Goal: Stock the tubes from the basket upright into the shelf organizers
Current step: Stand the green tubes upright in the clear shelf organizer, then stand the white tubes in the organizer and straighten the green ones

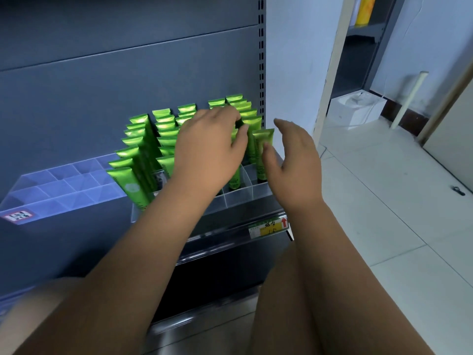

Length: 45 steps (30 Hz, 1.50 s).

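Green glossy plastic tubes (143,155), crimped ends up and caps down, stand in rows in a clear acrylic divided organizer (238,198) on the grey metal shelf (76,239). They are probably light, soft-walled and slick, so best pinched at the flat crimp and lowered cap-first. Left hand (210,149) is curled over the back-right tops; can't tell if it pinches one. Right hand (294,162) is loose, fingers spread, thumb at the front-right tube (262,149). Second clear organizer (51,185), further left: no tubes in its visible cells. Basket not seen.
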Tool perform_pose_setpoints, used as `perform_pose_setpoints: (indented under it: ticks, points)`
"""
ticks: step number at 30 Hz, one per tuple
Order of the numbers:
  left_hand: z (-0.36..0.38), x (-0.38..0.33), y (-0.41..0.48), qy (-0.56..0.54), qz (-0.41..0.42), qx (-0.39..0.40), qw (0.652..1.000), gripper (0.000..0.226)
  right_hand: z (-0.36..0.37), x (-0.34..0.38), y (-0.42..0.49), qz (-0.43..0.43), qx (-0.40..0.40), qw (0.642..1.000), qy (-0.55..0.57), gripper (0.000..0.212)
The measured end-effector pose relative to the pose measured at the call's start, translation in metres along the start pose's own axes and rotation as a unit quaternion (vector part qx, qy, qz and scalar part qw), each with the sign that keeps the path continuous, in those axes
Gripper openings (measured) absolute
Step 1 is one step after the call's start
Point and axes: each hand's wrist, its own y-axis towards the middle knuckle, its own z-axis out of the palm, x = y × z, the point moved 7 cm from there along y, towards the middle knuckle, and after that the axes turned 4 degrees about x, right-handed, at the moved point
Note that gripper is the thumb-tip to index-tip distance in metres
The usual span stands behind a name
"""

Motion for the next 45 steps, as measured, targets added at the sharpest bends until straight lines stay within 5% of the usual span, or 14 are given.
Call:
perform_pose_setpoints:
  ticks: [5,15,29,39,45]
  points:
    - [-0.023,0.028,-0.053,0.134,-0.060,-0.005,0.989,0.051,0.031,0.045,-0.009,-0.071,0.067,0.991,-0.088,0.052]
    - [-0.056,0.092,-0.128,0.167,-0.165,0.025,0.972,0.059,0.081,0.106,-0.040,-0.090,0.126,0.983,-0.103,0.057]
    - [-0.200,0.204,-0.276,0.230,-0.369,-0.017,0.900,0.067,0.165,0.301,-0.117,-0.209,0.234,0.949,0.016,0.059]
    - [-0.329,0.249,-0.525,0.332,-0.586,0.021,0.739,0.076,0.255,0.521,-0.316,-0.388,0.426,0.805,0.142,0.064]
    - [-0.325,0.251,-0.669,0.281,-0.715,0.044,0.639,0.068,0.324,0.527,-0.456,-0.417,0.602,0.676,0.080,0.032]
